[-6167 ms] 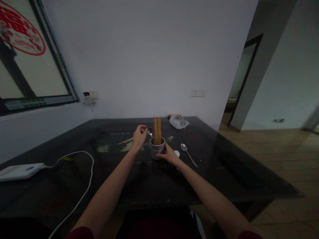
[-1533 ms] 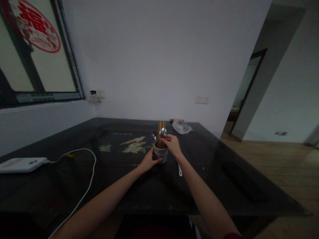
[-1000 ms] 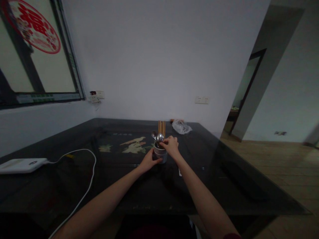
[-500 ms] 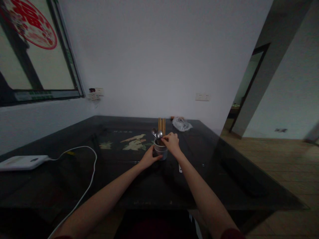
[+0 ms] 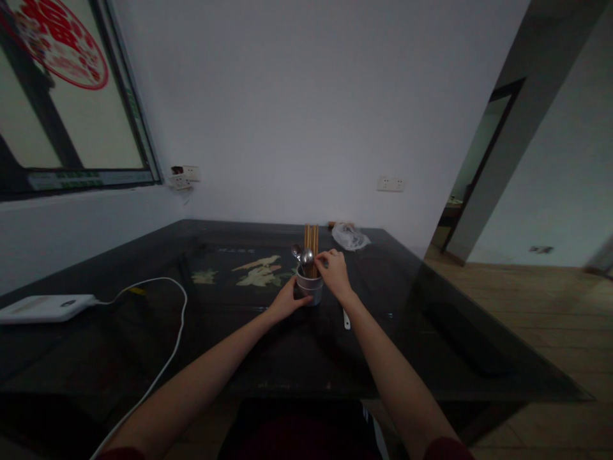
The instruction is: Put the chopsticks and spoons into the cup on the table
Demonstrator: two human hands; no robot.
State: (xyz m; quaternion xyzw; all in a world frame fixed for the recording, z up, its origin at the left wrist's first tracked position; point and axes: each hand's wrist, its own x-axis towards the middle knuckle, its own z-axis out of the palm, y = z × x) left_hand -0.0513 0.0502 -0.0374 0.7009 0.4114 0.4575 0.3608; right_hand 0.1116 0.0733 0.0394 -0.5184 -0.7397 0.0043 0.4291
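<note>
Clasping a round grey cup [image 5: 311, 285] in left grip [image 5: 285, 300], with right grip [image 5: 336, 271] at silvery metal spoon [image 5: 307, 257], unclear whether pinching.

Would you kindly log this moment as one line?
left hand: holding cup | right hand: at one spoon, grip unclear | in cup: chopsticks, two spoons | on table: white handle

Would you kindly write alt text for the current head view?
A person's left hand grips a cup of chopsticks and two spoons, the right hand close beside one spoon. A plastic bag lies farther back on the dark table.
</note>
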